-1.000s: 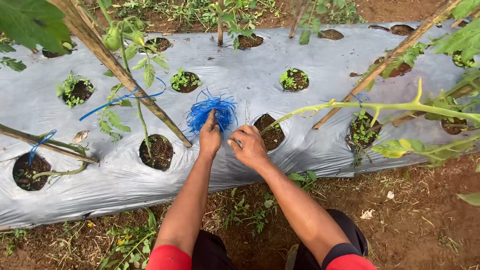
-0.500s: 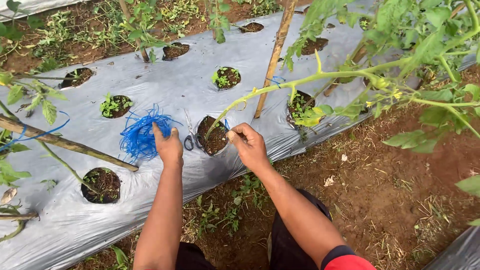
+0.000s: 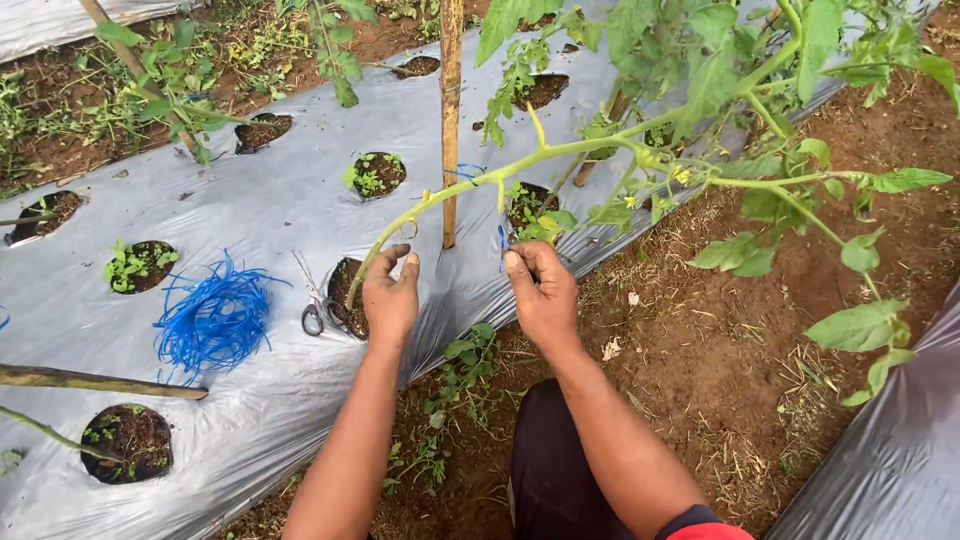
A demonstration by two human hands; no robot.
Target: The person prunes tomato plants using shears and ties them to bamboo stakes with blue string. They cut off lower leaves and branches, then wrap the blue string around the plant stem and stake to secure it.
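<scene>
Tomato stem, long, pale green, leaning low and slanted from its planting hole up to the right, crossing in front of the bamboo stake; short side stubs, small yellow flowers and broad leaves at its far right end. Landmark: the stake, upright, tan, knotted.

Silver plastic mulch sheet covers the bed around the stake, punched with round soil holes, some with small weeds. Bare brown soil path right of the stake, below the stem's leafy end. Another stake lies flat far left of the upright one.

Blue twine bundle, loose tangled loops, lies on the mulch well left of the stake. Scissors, dark handles, lie just left of the planting hole, between the bundle and the stake.

Left hand sits just left of the stake's base, at the stem's low end; fingers curled, thumb and forefinger nearly closed, fingertips at the stem; can't tell if it really grips.

Right hand just right of the stake's base, under the stem; fingers pinched on a thin blue twine strand that runs upward.
</scene>
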